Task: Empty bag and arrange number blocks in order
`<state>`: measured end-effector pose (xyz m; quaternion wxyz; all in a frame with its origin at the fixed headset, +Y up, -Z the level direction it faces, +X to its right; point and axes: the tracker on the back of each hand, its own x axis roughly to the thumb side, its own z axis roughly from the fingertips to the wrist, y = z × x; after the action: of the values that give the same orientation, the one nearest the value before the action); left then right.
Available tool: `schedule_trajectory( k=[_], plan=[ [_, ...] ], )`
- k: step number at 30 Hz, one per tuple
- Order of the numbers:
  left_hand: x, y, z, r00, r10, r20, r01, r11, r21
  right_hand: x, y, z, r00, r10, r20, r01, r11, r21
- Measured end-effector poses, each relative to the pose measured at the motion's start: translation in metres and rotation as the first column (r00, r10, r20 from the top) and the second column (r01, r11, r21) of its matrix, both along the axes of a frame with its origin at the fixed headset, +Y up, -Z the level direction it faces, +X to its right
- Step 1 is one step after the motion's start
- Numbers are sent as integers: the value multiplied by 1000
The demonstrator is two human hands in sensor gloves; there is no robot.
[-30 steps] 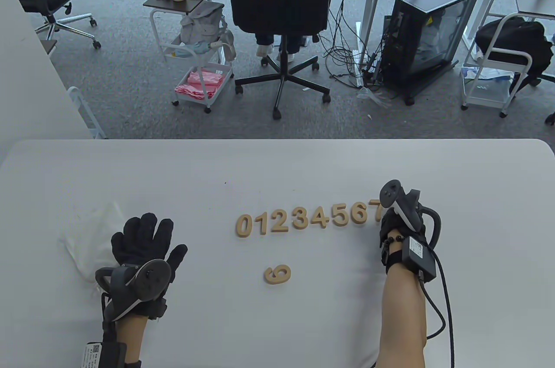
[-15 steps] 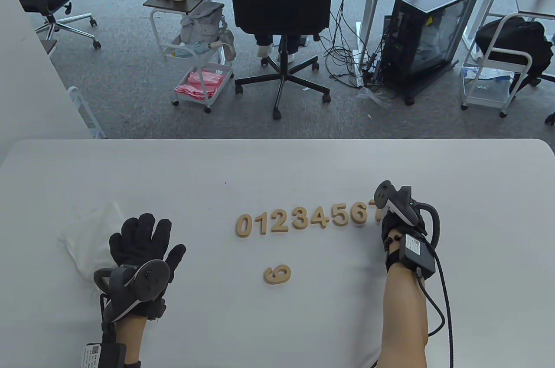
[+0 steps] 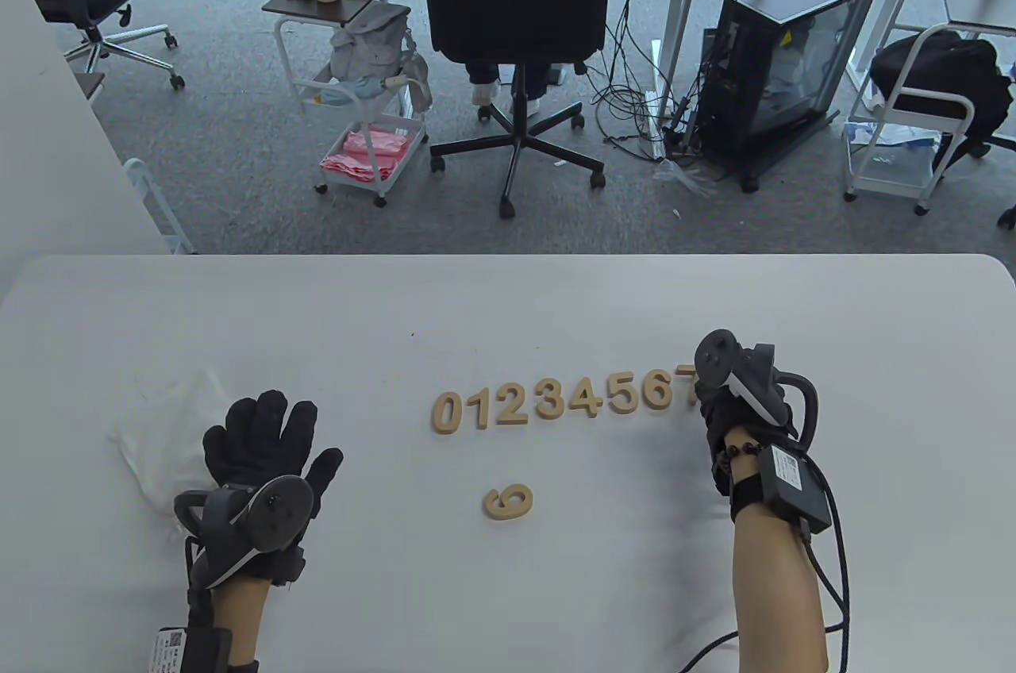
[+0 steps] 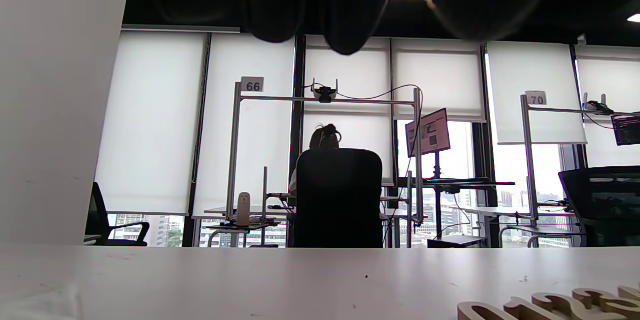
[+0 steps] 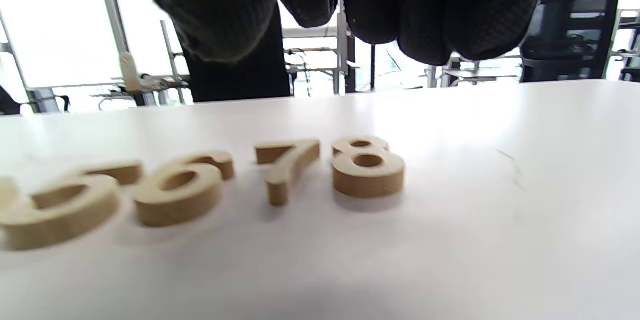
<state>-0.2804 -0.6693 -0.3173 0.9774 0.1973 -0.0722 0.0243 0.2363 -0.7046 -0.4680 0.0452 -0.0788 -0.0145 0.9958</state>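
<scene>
The white bag [image 3: 163,431] lies flattened on the tabletop [image 3: 508,300], far to the left of the number row. The left hand [image 3: 266,459] rests palm down on the bag's right part, fingers spread flat, its grip released and holding nothing; its tracker [image 3: 254,510] sits on the back of the hand.

To the right of that hand, the row of wooden number blocks runs left to right: 0 [image 3: 447,413], 1 [image 3: 479,410], 2 [image 3: 513,405], 3 [image 3: 549,399], 4 [image 3: 588,397], 5 [image 3: 624,393], 6 [image 3: 658,390], then 7 [image 3: 686,379], each just beside the next. Below the row, under the 1 and 2 and well apart from them, a lone 9 block [image 3: 508,501] lies on its side.

At the right end of the row, the right hand [image 3: 734,407] hovers over the end of the line, covering part of the 7 in the table view. The right wrist view shows the 8 block [image 5: 367,166] lying flat just right of the 7, with the gloved fingertips [image 5: 425,14] hanging above and apart from it. That hand's grip looks released, fingers loosely curled and touching no block, though the blur makes this a fair reading rather than a sure one. Its tracker [image 3: 734,375] sits on the back of the hand, and a cable [image 3: 829,546] trails from the wrist toward the near edge of the tabletop.
</scene>
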Motion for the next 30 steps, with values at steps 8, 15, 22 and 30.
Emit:
schedule_trajectory(
  k=[8,15,22,30],
  plan=[
    [3,0,1,1000,7,22,-7,1000,-1,-64,47,58,987,-105,-121,111,993,36],
    [8,-2,0,999,6,43,-5,1000,-17,-136,43,97,970,-94,-224,99,995,11],
    [10,-3,-1,998,5,55,-4,1000,-21,-204,5,113,957,-59,-283,33,995,-95],
    [10,-3,0,999,5,54,-4,1000,-25,-257,-38,112,968,65,-240,-122,965,-232]
  ],
)
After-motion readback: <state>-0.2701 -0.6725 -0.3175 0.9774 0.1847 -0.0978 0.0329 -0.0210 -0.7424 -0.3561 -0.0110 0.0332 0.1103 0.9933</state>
